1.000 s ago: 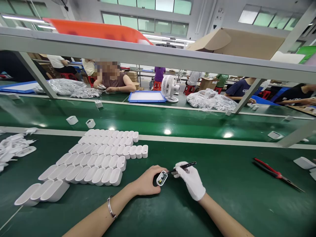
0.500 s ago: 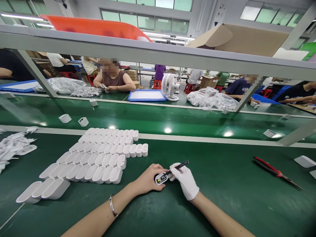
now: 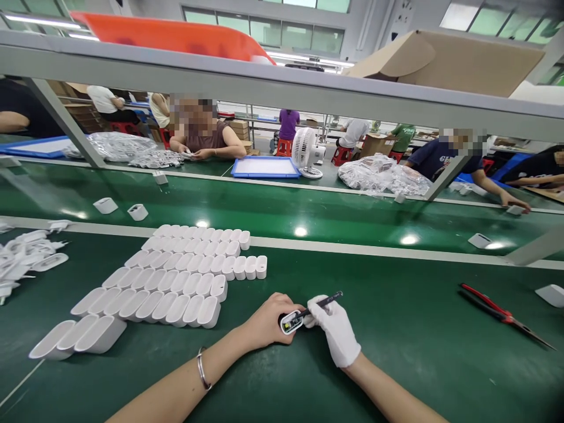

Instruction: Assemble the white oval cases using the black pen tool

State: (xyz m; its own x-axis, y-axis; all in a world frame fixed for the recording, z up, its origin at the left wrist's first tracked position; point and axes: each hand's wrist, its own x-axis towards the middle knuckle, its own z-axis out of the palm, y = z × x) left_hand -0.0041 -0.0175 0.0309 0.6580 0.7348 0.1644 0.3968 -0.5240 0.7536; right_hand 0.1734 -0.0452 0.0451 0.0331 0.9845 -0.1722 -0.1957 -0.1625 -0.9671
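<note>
As, in the head view, a white casing (image 3: 291, 322) is gripped over the table (image 3: 405, 335) by the curled left hand (image 3: 269, 320), a black tool (image 3: 330, 299) is pinched by the gloved right hand (image 3: 335, 330), tip at the casing's opening

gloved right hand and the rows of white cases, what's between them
In the head view, the left hand lies between, holding an open white casing; the black tool in the right hand points into it.

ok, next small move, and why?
Probably nudge the slim black pen-like tool inward with the white-gloved right hand: the tool end is at the open white oval plastic casing, small circuit parts show inside, and the bare left hand grips it.
</note>
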